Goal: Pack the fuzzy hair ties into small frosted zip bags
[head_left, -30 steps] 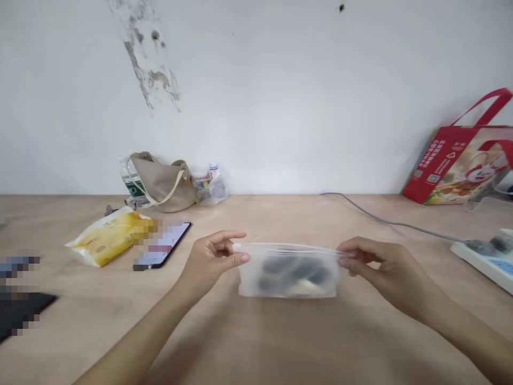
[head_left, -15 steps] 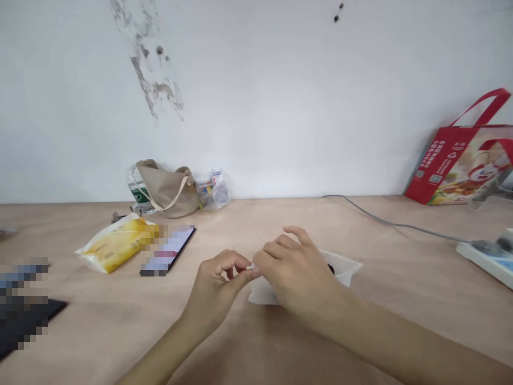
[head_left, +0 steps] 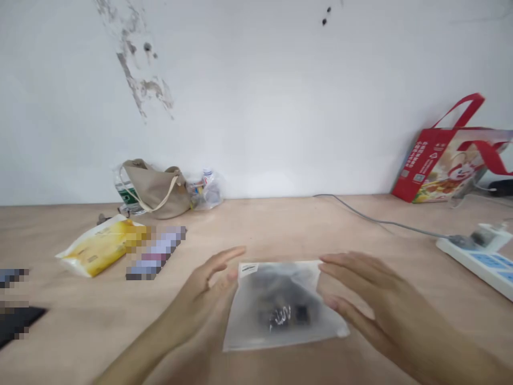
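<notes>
Now the left hand (head_left: 199,305) and right hand (head_left: 371,302), both open, flank a frosted zip bag (head_left: 280,307).

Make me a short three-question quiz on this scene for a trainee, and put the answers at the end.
1. True or false: the red gift bag leans against the wall.

2. What lies on the wooden tabletop between the left hand and the right hand?
A) a ceramic mug
B) a frosted plastic zip bag
C) a folded towel

3. Fill the gap: the grey cable runs to a white ____.

Key: 1 true; 2 B; 3 power strip.
</notes>
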Demonstrator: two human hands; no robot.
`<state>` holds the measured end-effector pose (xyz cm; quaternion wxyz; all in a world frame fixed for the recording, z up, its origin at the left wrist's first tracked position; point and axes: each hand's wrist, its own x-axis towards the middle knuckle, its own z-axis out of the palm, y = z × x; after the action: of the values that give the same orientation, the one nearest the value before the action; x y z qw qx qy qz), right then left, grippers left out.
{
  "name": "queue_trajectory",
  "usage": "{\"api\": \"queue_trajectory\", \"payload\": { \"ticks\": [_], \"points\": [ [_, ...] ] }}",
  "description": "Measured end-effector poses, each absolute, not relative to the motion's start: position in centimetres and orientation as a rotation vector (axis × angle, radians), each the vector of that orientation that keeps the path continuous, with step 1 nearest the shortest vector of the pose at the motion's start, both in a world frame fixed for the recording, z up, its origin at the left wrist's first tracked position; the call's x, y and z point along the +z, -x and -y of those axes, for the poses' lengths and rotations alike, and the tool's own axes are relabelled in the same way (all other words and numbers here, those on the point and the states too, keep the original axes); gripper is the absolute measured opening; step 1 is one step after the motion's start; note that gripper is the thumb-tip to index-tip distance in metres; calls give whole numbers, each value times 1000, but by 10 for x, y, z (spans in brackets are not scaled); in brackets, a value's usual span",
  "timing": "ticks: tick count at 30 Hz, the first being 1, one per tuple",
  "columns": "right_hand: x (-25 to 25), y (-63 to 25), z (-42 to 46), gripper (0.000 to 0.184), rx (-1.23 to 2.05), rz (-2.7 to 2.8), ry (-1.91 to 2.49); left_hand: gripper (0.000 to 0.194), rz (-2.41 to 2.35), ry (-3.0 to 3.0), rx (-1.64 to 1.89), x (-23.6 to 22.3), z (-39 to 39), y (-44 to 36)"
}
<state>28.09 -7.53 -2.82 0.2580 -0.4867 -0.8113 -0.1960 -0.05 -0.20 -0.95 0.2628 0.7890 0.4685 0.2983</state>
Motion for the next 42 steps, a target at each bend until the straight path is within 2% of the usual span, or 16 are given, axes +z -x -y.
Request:
{"api": "queue_trajectory", "payload": {
  "ticks": [3, 7, 13, 26, 31, 42],
  "points": [
    [-44, -248, 68, 39, -413, 2275, 1284, 46, -1214, -2461, 634, -27, 14, -25],
    [-65, -221, 52, 61, -202, 2388, 1317, 54, -1186, -2723, 455, -56, 9, -45],
    [-95, -226, 56, 73, -85, 2448, 1326, 59, -1084, -2893, 401, -80, 7, -47],
    [-93, -227, 59, 70, 234, 2379, 1501, 59, -1138, -2770, 314, -78, 9, -52],
    [-91, -240, 47, 82, 306, 2397, 1469, 61, -1124, -2771, 278, -75, 6, -51],
    [-103, -247, 46, 84, 253, 2351, 1481, 68, -1041, -2780, 314, -77, 9, -49]
  ]
}}
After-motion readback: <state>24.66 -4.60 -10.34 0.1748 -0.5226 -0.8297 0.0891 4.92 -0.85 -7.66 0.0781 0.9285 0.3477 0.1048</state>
